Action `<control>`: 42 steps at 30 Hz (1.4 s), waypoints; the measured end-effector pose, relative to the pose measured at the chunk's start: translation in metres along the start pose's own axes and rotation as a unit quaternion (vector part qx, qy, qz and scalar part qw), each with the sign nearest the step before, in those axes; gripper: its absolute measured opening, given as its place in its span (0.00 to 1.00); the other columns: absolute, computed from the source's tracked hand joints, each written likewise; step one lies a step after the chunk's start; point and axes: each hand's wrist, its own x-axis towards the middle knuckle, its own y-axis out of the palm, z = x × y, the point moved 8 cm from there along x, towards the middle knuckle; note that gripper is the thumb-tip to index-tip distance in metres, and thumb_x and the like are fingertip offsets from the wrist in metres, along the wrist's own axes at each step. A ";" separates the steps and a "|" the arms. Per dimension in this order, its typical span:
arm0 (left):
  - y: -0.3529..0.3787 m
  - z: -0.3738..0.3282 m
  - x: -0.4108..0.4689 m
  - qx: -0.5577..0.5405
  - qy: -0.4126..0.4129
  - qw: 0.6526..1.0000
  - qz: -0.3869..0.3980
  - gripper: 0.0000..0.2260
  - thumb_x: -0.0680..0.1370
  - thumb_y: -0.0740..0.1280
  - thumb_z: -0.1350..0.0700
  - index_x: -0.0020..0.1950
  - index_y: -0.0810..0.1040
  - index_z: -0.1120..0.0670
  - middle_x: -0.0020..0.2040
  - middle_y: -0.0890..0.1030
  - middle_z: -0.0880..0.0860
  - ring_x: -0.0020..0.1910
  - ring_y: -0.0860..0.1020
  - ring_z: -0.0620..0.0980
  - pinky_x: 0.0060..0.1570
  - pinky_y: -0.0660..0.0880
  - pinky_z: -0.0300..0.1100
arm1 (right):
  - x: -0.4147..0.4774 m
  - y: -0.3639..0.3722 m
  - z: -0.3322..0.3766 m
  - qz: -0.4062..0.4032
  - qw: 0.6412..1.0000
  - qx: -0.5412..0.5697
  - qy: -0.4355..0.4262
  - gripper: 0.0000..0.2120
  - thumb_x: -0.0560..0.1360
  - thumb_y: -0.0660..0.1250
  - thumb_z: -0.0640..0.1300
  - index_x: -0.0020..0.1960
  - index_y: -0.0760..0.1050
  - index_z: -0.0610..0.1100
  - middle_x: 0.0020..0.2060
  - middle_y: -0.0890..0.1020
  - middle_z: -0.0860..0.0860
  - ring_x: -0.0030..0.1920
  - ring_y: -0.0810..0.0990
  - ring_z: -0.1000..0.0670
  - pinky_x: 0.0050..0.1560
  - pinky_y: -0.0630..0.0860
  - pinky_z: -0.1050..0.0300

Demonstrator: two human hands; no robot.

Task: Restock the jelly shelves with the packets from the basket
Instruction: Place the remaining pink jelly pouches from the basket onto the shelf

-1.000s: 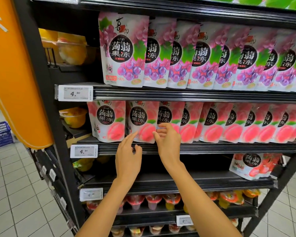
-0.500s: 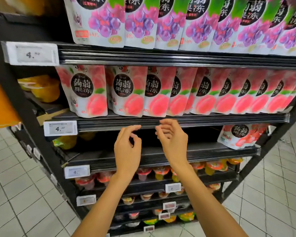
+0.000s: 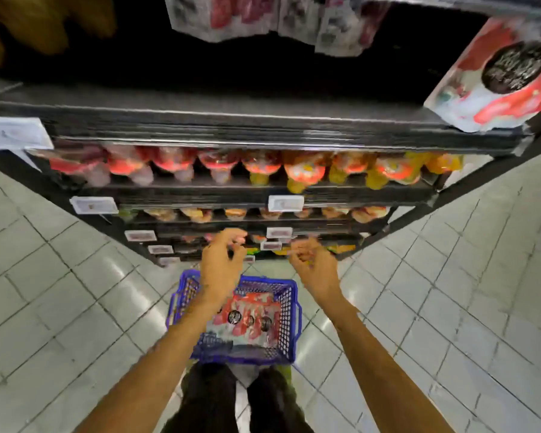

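Packets (image 3: 250,320) lie in blue basket (image 3: 286,335) on floor, beneath both grips. Left grip (image 3: 222,260) and right grip (image 3: 313,264) released, loosely curled, holding nothing. Recommended: reach down, lift 1 packet by its top edge, uncrushed.

Blue basket (image 3: 289,310) on grey tiled floor (image 3: 60,292); 1 red packet (image 3: 494,79) on dark shelf (image 3: 231,126), jelly cups (image 3: 263,167) beneath.

Your one view is from your head, tilted steeply down the front of the shelves (image 3: 263,126) toward the tiled floor (image 3: 60,307). The lower shelf edges fill the top half, seen from close by. The basket (image 3: 247,359) lies directly below the lens.
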 end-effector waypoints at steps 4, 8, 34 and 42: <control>0.069 0.109 -0.041 0.030 -0.112 0.993 0.012 0.06 0.77 0.65 0.63 0.49 0.80 0.64 0.47 0.82 0.63 0.47 0.81 0.59 0.51 0.74 0.48 | 0.004 0.044 -0.137 0.064 0.994 -0.024 0.081 0.04 0.73 0.70 0.30 0.48 0.81 0.33 0.45 0.85 0.39 0.47 0.84 0.40 0.48 0.80 0.61; 0.123 0.209 -0.065 0.090 -0.173 0.980 0.046 0.04 0.76 0.67 0.68 0.45 0.81 0.61 0.43 0.82 0.58 0.41 0.77 0.50 0.41 0.72 0.36 | 0.009 0.098 -0.247 0.105 0.987 -0.045 0.109 0.09 0.72 0.72 0.32 0.44 0.81 0.46 0.41 0.83 0.55 0.43 0.83 0.49 0.49 0.80 0.53; 0.249 0.751 -0.034 0.160 -0.432 0.884 0.083 0.24 0.68 0.79 0.50 0.59 0.79 0.60 0.57 0.82 0.60 0.55 0.80 0.52 0.54 0.76 0.44 | 0.067 0.473 -0.620 0.232 0.886 0.004 0.402 0.19 0.70 0.76 0.47 0.57 0.79 0.39 0.50 0.84 0.45 0.50 0.82 0.47 0.43 0.76 0.61; 0.222 0.620 -0.071 -0.040 -0.452 0.888 0.082 0.21 0.69 0.78 0.58 0.60 0.79 0.60 0.55 0.83 0.59 0.53 0.82 0.53 0.58 0.76 0.44 | 0.024 0.385 -0.545 0.116 0.814 0.307 0.479 0.05 0.77 0.67 0.48 0.50 0.76 0.48 0.37 0.77 0.50 0.30 0.76 0.55 0.29 0.72 0.61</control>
